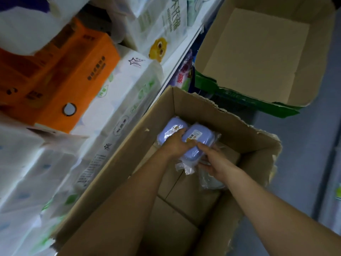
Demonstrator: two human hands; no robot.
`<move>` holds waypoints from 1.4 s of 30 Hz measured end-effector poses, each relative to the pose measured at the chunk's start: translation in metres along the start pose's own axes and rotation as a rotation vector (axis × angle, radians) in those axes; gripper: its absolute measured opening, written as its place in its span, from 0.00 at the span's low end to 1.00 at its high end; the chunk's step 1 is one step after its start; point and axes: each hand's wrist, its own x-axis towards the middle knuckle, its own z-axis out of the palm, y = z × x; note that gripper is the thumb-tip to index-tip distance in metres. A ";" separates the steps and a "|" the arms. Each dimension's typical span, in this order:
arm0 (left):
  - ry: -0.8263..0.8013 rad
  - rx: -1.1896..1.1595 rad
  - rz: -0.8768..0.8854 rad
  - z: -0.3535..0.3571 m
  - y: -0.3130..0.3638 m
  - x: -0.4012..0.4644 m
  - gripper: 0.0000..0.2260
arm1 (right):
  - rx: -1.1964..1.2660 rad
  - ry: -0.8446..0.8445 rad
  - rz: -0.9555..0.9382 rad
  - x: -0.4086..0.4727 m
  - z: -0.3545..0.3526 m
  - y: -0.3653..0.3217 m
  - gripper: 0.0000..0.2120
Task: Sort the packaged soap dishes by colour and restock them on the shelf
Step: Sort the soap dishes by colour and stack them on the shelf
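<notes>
Both hands are down in the near carton (212, 115) — left hand (175, 143) and right hand (210, 161) clasping two purple soap dishes (195, 143) together, same-coloured, presumably to lift out as one.

Both bare forearms reach forward and down, converging until the hands almost meet. The left hand (175, 143) curls its fingers over a lilac packaged soap dish (195, 143). The right hand (212, 161), just beside the left, grips that dish's near end.
</notes>
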 end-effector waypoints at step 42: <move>0.149 0.262 0.075 0.051 -0.021 -0.040 0.37 | -0.996 0.389 -0.214 -0.094 -0.033 -0.049 0.32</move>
